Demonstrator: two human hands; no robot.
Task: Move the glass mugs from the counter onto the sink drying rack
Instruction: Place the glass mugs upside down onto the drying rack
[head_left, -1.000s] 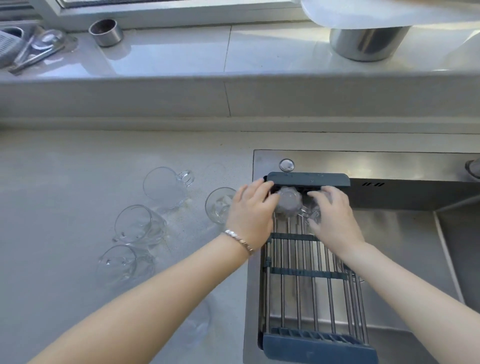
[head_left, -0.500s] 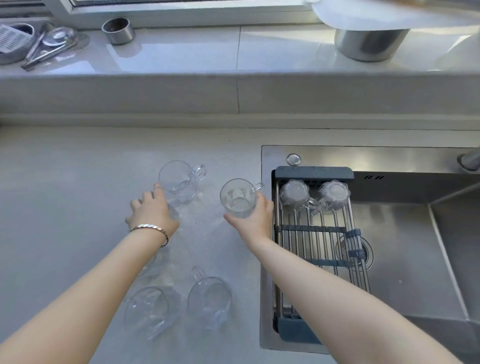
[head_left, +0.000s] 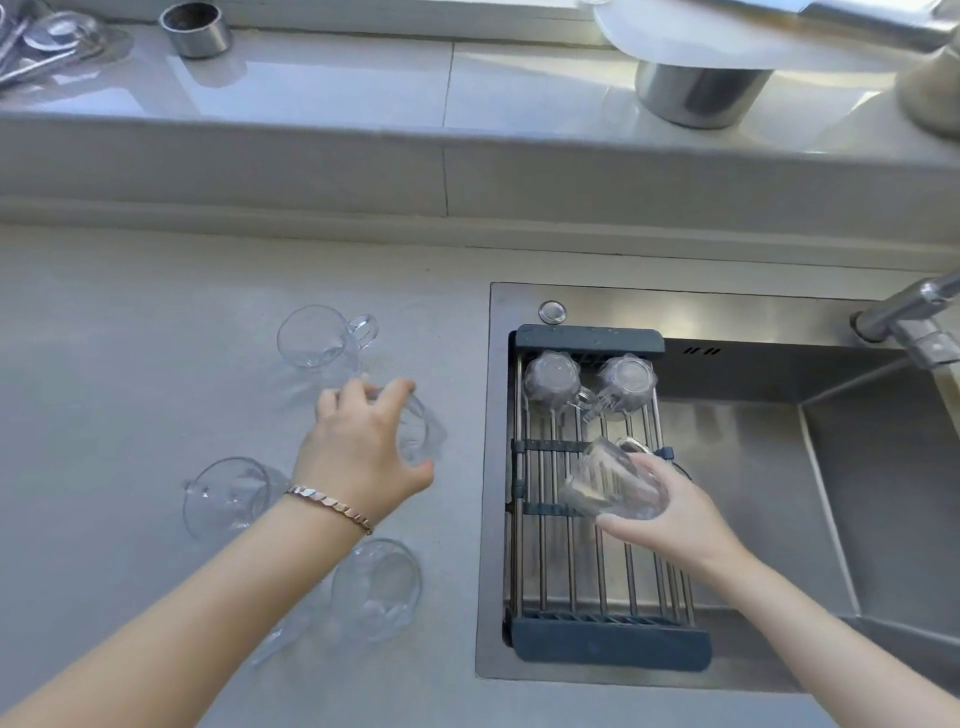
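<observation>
My right hand (head_left: 670, 512) holds a clear glass mug (head_left: 610, 480) tilted over the middle of the drying rack (head_left: 587, 636), which spans the sink's left end. Two mugs stand upside down at the rack's far end, one on the left (head_left: 551, 382) and one on the right (head_left: 626, 384). On the counter, my left hand (head_left: 363, 452) is closed over another mug (head_left: 418, 434). Three more mugs rest on the counter: a far one (head_left: 317, 338), a left one (head_left: 226, 496) and a near one (head_left: 376, 590).
The steel sink (head_left: 779, 467) lies to the right, with a faucet (head_left: 904, 312) at its far right. A raised ledge behind carries a small metal cup (head_left: 196, 28), utensils (head_left: 47, 44) and a steel pot (head_left: 701, 96) under a white lid.
My right hand lifted its mug from the counter and carried it right, over the rack, tilting it. My left hand moved right and closed on a mug on the counter.
</observation>
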